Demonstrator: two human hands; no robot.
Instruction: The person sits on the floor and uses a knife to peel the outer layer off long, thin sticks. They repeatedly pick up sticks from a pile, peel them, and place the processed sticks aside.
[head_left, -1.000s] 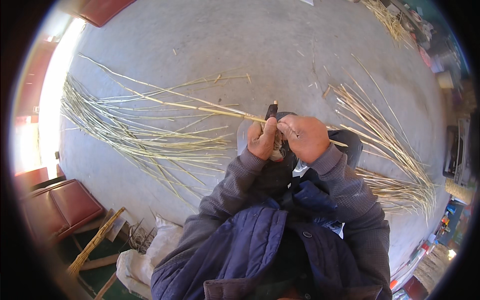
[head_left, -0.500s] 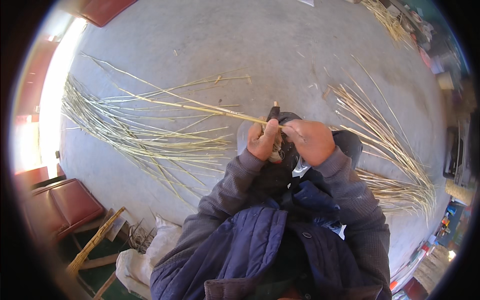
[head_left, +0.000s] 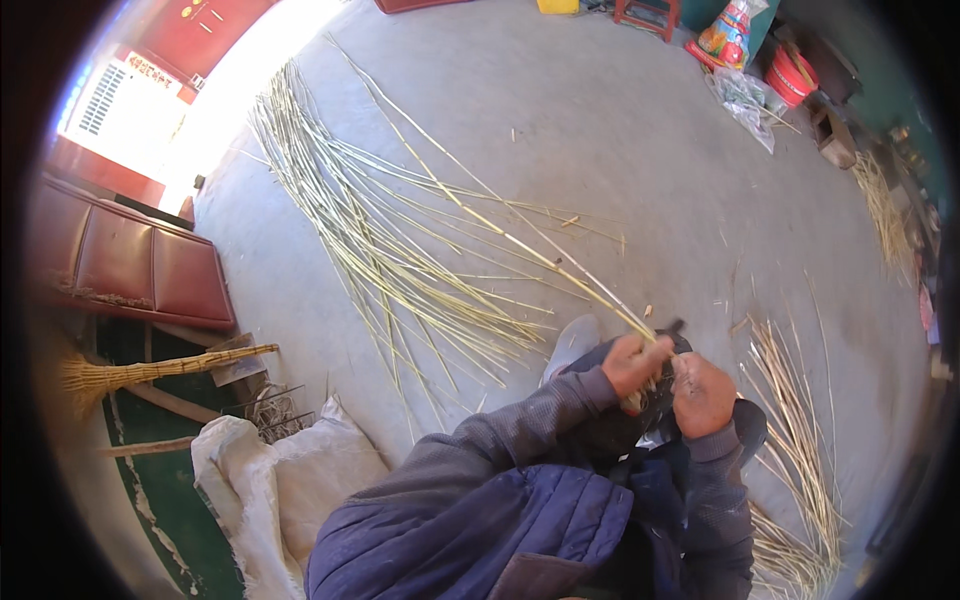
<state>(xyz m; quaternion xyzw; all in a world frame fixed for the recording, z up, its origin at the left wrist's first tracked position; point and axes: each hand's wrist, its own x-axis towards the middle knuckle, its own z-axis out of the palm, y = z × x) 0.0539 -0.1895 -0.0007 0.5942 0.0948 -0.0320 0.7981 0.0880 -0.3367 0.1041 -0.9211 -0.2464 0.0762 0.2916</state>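
A long yellowish plant stalk (head_left: 612, 303), running as two strands toward the upper left, has its near end at my hands. My left hand (head_left: 637, 364) is closed around that end. Just beside it, my right hand (head_left: 703, 395) is closed, fingertips at the stalk's tip; its exact grip is partly hidden. A short dark piece (head_left: 675, 327) sticks out behind my fingers, above my knee. On the floor to the left lies a loose spread of greenish stalks (head_left: 345, 210). Browner stalks (head_left: 800, 440) lie to the right of my legs.
At the left stand a red padded seat (head_left: 125, 255) and a straw broom (head_left: 170, 370). A white woven sack (head_left: 300, 470) lies nearer me. Along the far right are a red tub (head_left: 790, 75), a plastic bag (head_left: 748, 100) and more straw (head_left: 885, 205).
My view has turned left, so the floor and stalks appear rotated and my hands sit lower right. Both hands stay close together at the stalk's end.
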